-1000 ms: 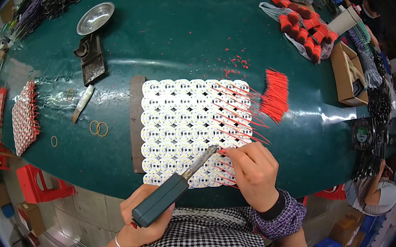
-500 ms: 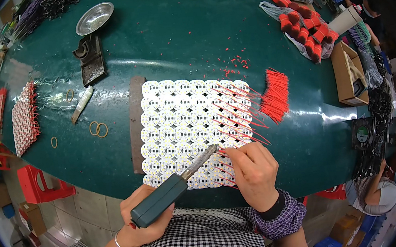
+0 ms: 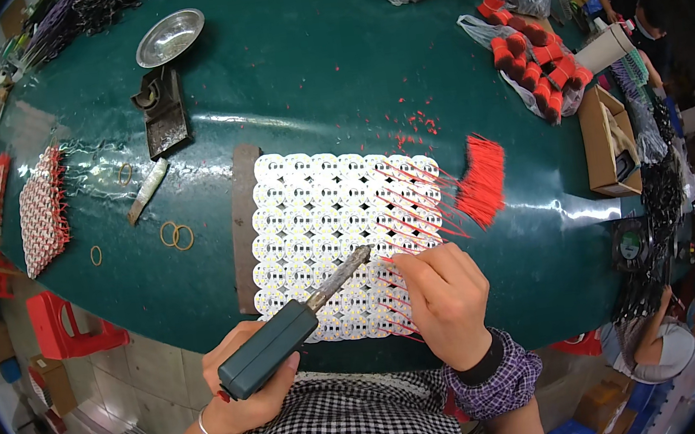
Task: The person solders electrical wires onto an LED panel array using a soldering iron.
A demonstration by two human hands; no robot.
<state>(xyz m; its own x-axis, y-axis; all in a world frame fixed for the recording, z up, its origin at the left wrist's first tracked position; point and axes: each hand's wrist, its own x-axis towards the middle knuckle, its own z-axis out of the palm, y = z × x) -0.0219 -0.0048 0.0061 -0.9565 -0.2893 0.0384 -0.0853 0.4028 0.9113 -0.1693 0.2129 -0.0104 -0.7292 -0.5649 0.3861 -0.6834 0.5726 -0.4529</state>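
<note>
A soldering gun (image 3: 270, 348) with a dark green body is gripped in my left hand (image 3: 256, 409). Its metal tip reaches over a panel of round white LED boards (image 3: 308, 243), just left of my right fingertips. My right hand (image 3: 450, 304) is closed in a pinch at the panel's right part, on a thin red wire (image 3: 387, 259) whose far end is hidden by the fingers. More red wires (image 3: 418, 196) stick out to the right from boards above and below. A loose pile of cut red wires (image 3: 481, 180) lies right of the panel.
A brown strip (image 3: 247, 228) runs along the panel's left edge. Farther off are a metal dish (image 3: 170, 38), a dark metal stand (image 3: 166, 118) and rubber bands (image 3: 183, 236). Wired boards (image 3: 44, 213) lie at left. Red wire bundles (image 3: 544, 74) and a cardboard box (image 3: 605, 145) stand right.
The soldering gun's tip has shifted slightly left and up, away from my right fingertips. My right hand keeps its pinch in nearly the same place.
</note>
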